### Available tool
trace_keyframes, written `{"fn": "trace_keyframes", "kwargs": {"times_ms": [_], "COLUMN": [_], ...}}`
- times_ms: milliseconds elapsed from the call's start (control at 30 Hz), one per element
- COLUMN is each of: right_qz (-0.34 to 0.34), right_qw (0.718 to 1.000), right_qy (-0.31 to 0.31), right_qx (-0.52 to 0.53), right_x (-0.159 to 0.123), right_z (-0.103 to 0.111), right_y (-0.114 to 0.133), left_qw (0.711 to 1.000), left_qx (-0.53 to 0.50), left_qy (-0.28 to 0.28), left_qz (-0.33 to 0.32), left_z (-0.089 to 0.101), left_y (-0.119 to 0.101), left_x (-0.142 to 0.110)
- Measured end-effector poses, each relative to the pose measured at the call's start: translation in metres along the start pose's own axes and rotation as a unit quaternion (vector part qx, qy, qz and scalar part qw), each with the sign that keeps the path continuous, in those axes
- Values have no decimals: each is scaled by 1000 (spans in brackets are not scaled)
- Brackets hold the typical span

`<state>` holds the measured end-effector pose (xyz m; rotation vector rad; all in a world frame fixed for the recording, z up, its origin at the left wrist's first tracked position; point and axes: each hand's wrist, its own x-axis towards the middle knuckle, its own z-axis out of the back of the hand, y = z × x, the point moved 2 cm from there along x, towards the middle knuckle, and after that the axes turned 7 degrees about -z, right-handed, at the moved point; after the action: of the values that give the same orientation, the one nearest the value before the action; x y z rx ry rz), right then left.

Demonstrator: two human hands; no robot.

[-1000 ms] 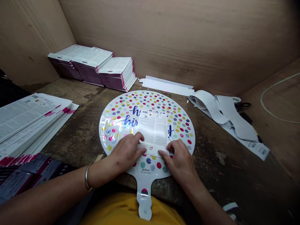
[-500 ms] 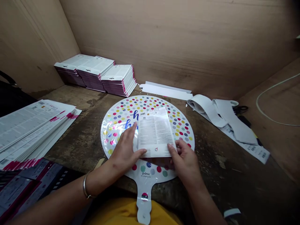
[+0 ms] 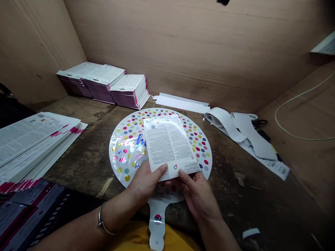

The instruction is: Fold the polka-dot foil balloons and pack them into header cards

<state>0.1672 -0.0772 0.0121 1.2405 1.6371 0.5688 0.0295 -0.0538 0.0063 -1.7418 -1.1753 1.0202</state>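
A flat white printed packet (image 3: 170, 144), with columns of small text and a small logo near its lower edge, is held between both hands. My left hand (image 3: 148, 177) grips its lower left corner, thumb on top and fingers underneath. At the lower right, my right hand (image 3: 197, 190) pinches it the same way. Beneath the packet lies a round foil balloon (image 3: 125, 153) with coloured dots and blue lettering, partly covered. Its tail (image 3: 157, 223) points down toward my yellow clothing.
Stacks of similar packets (image 3: 99, 78) stand along the back wall. More printed sheets or packets (image 3: 39, 139) are piled at the left. A curled label strip (image 3: 235, 129) lies right, near dark-handled scissors (image 3: 260, 123). White paper strips (image 3: 183, 102) lie at the back.
My left hand has moved from the packet's left side to grip its lower corner. The packet is raised and tilted toward me. The view has shifted slightly right.
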Motion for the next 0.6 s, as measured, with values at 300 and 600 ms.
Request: {"fn": "trace_keyframes", "kwargs": {"times_ms": [300,600], "right_qz": [126,335], "right_qw": [948,732], "right_qy": [-67,39], "right_qx": [-285,-593], "right_x": [-1,-18], "right_z": [30,0], "right_y": [17,29], "left_qw": [998,994], "left_qx": [43,79], "left_qy": [-25,-31], "left_qz": [-47,-72], "left_z": [10,-3], "left_y": [9,3], "left_x": [2,-4]}}
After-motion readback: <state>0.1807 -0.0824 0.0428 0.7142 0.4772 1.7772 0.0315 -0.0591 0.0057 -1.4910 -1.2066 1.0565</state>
